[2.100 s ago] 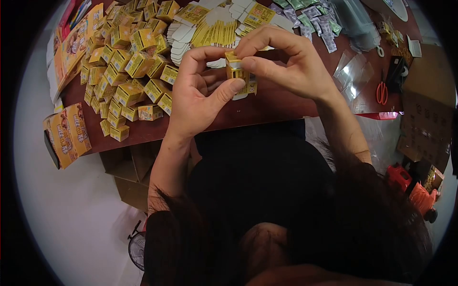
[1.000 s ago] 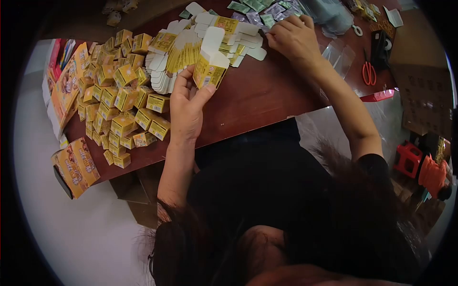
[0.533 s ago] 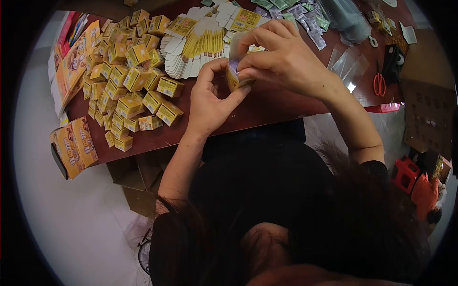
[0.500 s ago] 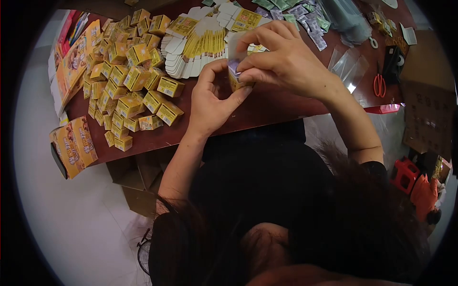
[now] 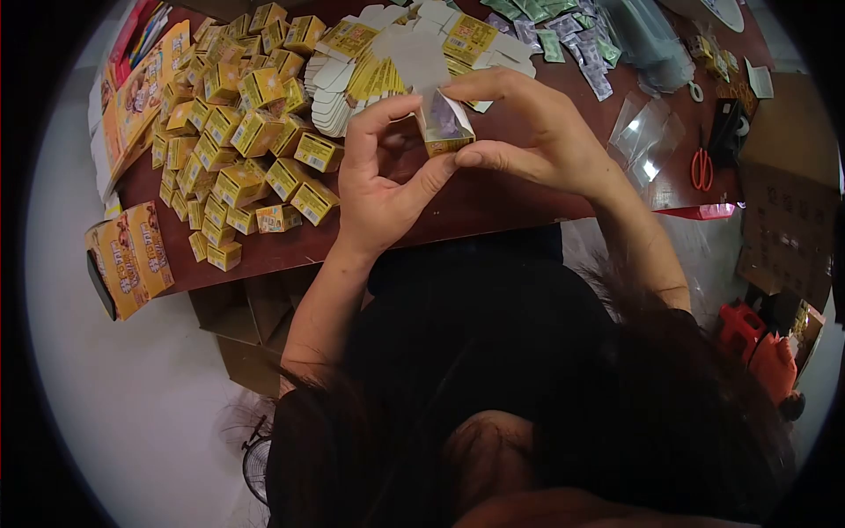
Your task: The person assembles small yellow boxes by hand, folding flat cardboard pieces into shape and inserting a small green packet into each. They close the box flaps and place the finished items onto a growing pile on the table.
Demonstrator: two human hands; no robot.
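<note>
A small yellow carton (image 5: 451,146) is held upright between my two hands, its top open and white inner flaps showing. Inside it lies a purple sachet (image 5: 444,121). My left hand (image 5: 380,180) grips the carton's left side with thumb and fingers. My right hand (image 5: 553,132) pinches it from the right, the thumb low at the front corner and the index finger at the upper edge. Just behind the carton is a stack of flat yellow-and-white cartons (image 5: 374,81). Left of my hands, several closed yellow boxes (image 5: 239,187) are heaped on the red table (image 5: 458,201).
Green and purple sachets (image 5: 576,42) are spread at the back right, near clear plastic sleeves (image 5: 647,44). Red-handled scissors (image 5: 701,169) lie at the right. Orange printed packaging (image 5: 132,260) sits at the left edge. A cardboard box (image 5: 783,211) stands at the far right.
My right hand has moved from over the carton's top to its right side, with fingers spread wider. The carton's opening and the purple sachet inside are now more visible. The view has shifted slightly.
</note>
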